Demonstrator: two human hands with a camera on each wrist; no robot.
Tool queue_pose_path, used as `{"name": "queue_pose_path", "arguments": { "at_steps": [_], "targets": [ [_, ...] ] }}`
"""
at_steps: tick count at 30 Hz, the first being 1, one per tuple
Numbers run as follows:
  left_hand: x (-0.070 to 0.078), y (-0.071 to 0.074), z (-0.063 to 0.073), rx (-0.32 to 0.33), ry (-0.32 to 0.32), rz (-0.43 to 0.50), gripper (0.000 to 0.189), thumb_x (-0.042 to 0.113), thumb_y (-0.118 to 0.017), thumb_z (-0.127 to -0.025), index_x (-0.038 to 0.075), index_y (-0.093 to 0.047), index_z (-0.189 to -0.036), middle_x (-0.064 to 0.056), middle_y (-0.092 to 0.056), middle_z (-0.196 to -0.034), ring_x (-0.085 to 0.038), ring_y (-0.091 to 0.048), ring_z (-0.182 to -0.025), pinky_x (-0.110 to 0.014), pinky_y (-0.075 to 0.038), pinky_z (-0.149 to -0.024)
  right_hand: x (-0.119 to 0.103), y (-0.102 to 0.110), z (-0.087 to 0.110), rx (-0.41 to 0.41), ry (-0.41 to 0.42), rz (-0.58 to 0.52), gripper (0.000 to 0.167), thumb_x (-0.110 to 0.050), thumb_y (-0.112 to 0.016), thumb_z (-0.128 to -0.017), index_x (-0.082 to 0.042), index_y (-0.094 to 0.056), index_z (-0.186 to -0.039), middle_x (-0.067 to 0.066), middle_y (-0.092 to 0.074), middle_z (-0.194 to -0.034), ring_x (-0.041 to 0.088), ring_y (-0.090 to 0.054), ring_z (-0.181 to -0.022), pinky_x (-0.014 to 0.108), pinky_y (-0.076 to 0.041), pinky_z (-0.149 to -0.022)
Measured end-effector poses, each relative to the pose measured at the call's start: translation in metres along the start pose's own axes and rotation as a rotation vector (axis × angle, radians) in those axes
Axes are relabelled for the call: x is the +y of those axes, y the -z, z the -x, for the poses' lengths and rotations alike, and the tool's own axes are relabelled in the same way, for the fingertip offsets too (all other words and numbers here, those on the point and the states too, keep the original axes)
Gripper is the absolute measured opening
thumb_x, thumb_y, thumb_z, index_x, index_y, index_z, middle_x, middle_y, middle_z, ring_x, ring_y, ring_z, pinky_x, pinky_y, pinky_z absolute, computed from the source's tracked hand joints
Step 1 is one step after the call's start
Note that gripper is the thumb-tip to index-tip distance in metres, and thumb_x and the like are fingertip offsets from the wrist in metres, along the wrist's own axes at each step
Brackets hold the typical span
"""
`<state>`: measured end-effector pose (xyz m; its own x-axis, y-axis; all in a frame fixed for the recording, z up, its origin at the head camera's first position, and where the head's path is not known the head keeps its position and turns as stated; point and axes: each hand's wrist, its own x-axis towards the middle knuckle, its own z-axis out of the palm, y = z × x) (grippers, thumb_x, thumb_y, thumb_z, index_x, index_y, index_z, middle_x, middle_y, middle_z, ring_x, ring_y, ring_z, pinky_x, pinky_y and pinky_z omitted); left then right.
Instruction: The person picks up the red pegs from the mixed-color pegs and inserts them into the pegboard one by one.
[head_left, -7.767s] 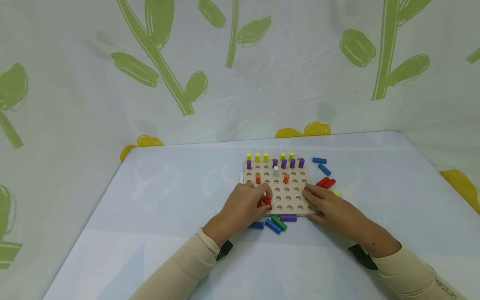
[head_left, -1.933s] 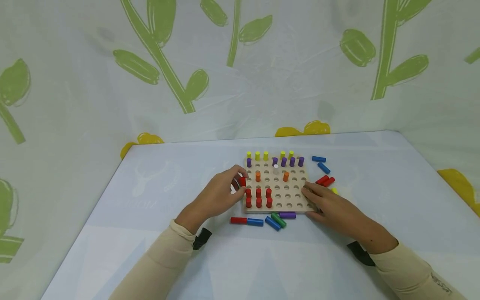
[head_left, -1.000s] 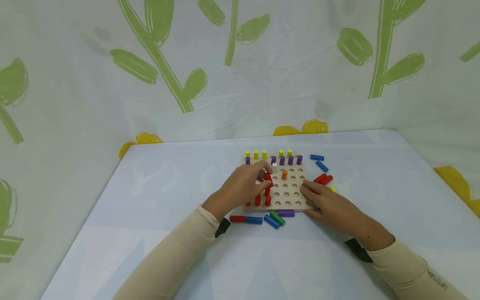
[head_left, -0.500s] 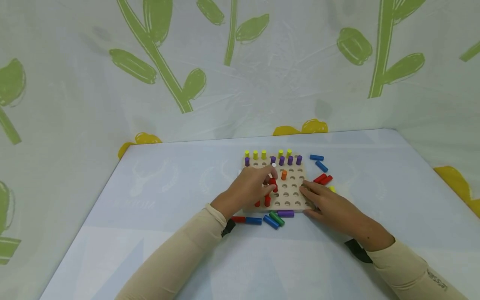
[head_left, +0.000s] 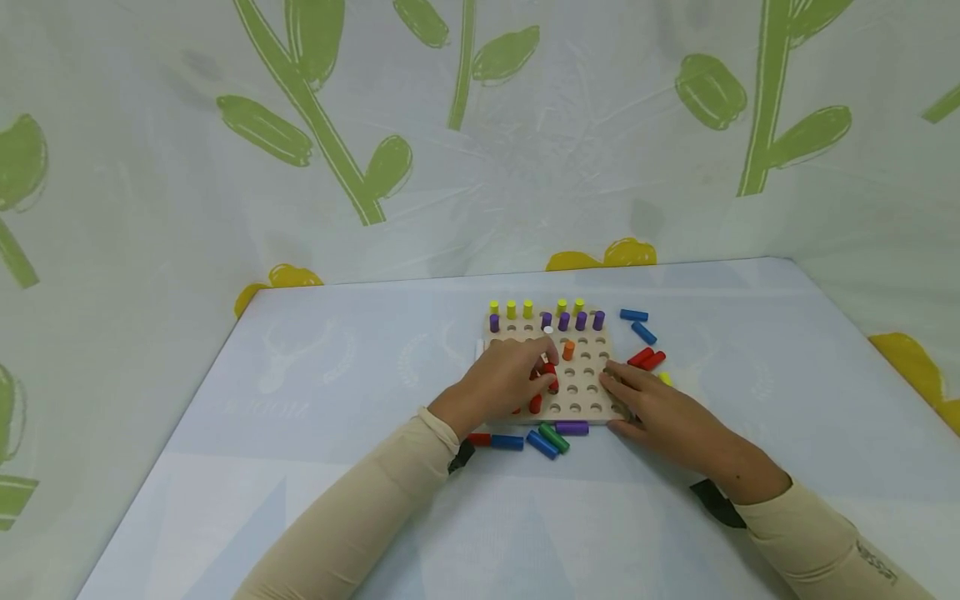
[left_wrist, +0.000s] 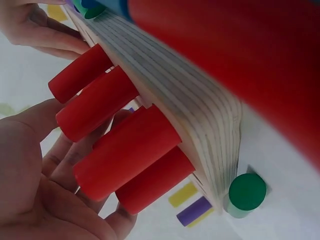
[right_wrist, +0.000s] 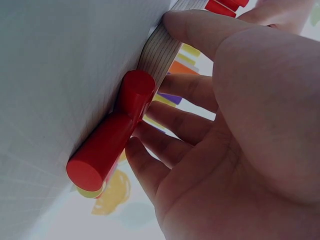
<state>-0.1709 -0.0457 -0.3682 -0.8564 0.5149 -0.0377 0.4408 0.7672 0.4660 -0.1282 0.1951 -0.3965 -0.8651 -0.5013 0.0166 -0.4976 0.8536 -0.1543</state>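
My left hand [head_left: 506, 379] pinches a red peg [head_left: 552, 377] between thumb and fingers, at the wooden pegboard [head_left: 573, 398], left of its middle. Whether that peg sits in a hole is not clear. Several red pegs [left_wrist: 127, 152] stand in the board beneath the left hand, which hides part of them in the head view. My right hand [head_left: 667, 408] rests on the board's right front corner, thumb at the edge and fingers over the top. An orange peg [head_left: 568, 351] and a white peg [head_left: 548, 331] stand in the board, behind the pinched one.
Purple pegs [head_left: 564, 321] and yellow pegs [head_left: 528, 309] fill most of the two far rows. Loose blue pegs [head_left: 643, 332] and red pegs [head_left: 653, 361] lie to the right. Along the front edge lie a green peg [head_left: 554, 437], a purple peg [head_left: 572, 427] and others.
Red pegs now stand in the front left rows. My left hand fetched another red peg from the left side, carried it rightward over the board, and lowered it slightly. My right hand stays put.
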Motion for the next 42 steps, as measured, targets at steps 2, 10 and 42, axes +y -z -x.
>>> {"name": "queue_pose_path", "arguments": {
  "at_steps": [2,10,42],
  "targets": [
    [-0.0006,-0.0005,-0.0004,-0.003,0.002,-0.006,0.026,0.027,-0.068,-0.096,0.016,-0.062,-0.119,0.003,-0.069,-0.091,-0.009,-0.057,-0.065,-0.016,-0.047,-0.056,-0.0003,0.0004,0.0002,0.002,0.003,0.003,0.07,-0.03,-0.079,-0.086,-0.006,-0.051,-0.145,0.018,-0.046,-0.152,0.039,-0.046,-0.138,0.048,-0.052,-0.098],
    [0.0001,-0.0011,-0.0007,-0.009,0.008,-0.025,0.025,0.028,-0.067,-0.097,0.018,-0.061,-0.118,0.004,-0.069,-0.092,-0.009,-0.058,-0.069,-0.016,-0.047,-0.058,0.0,0.0001,0.0002,0.01,0.008,0.009,0.07,-0.031,-0.079,-0.086,-0.006,-0.051,-0.145,0.018,-0.046,-0.152,0.039,-0.046,-0.138,0.048,-0.052,-0.098],
    [0.0045,-0.0024,0.0001,-0.054,-0.036,-0.128,0.02,0.03,-0.063,-0.099,0.02,-0.064,-0.116,0.005,-0.07,-0.092,-0.007,-0.055,-0.059,-0.017,-0.042,-0.051,0.0014,-0.0016,-0.0006,-0.004,0.007,-0.006,0.07,-0.03,-0.079,-0.086,-0.005,-0.051,-0.145,0.018,-0.046,-0.152,0.039,-0.046,-0.138,0.048,-0.052,-0.098]
  ]
}}
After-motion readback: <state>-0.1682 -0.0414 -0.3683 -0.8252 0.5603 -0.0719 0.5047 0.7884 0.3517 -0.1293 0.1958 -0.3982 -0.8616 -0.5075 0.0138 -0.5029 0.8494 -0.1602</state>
